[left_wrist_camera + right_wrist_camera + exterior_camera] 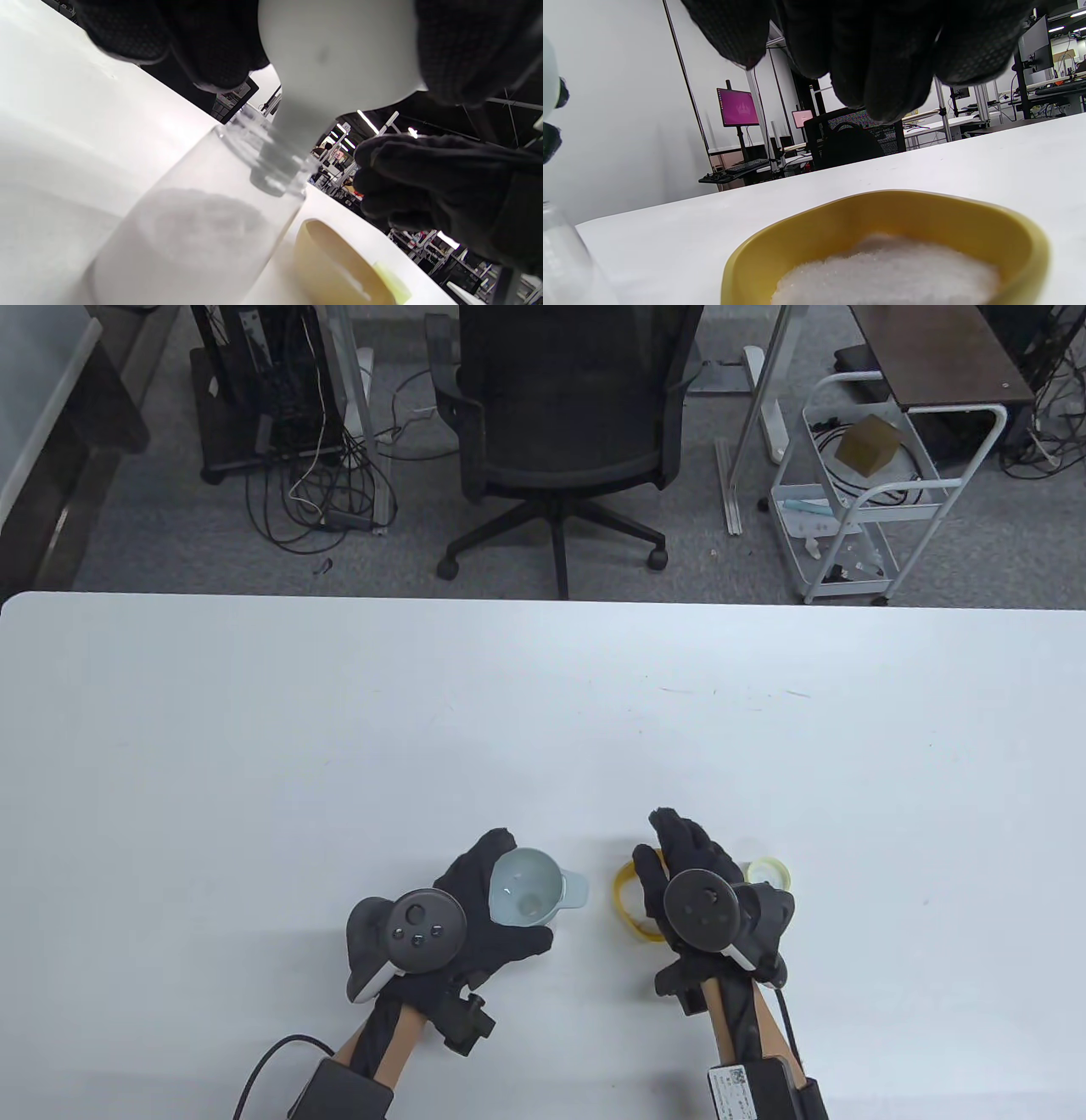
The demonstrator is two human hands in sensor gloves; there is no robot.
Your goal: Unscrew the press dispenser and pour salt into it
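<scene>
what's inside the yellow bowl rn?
The yellow bowl holds a mound of white salt, seen in the right wrist view. From the table view the right hand covers most of the bowl, so its contents are hidden there.

overhead table (254,729) view, two close wrist views

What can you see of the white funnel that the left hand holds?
The funnel is pale, smooth, seemingly plastic, with a wide round mouth, a small tab on its rim and a narrow spout. The left hand grips its bowl. It stands upright, the spout inside the neck of the clear dispenser bottle. The bowl looks nearly empty.
</scene>
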